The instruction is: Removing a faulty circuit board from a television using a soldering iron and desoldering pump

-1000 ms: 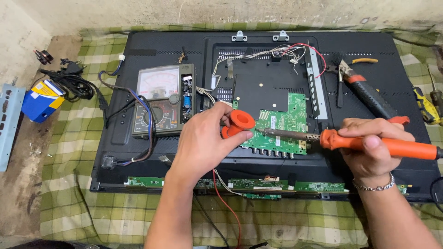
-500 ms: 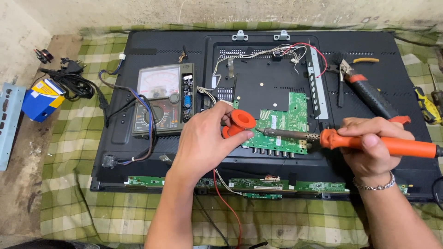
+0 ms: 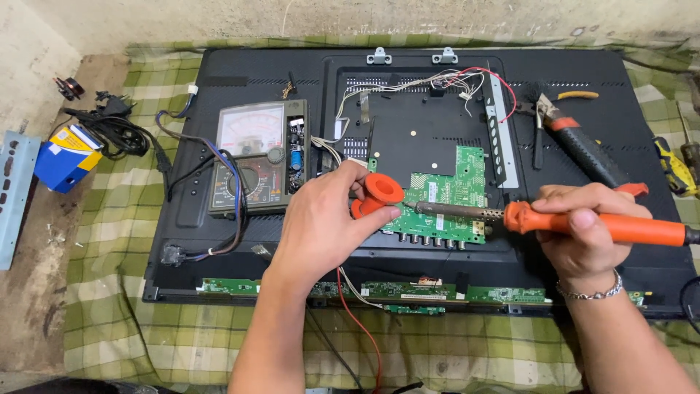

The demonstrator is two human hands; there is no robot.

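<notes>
head view, steeply downward, close over television back

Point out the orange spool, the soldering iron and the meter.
orange spool [image 3: 382, 190]: head view, on its round front flange, held in the left hand.
soldering iron [image 3: 620, 228]: head view, on its orange handle, gripped by the right hand.
meter [image 3: 251, 128]: head view, on its pale dial face.

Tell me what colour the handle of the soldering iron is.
Orange: the soldering iron handle, gripped by the right hand, shows clearly in the head view.
</notes>
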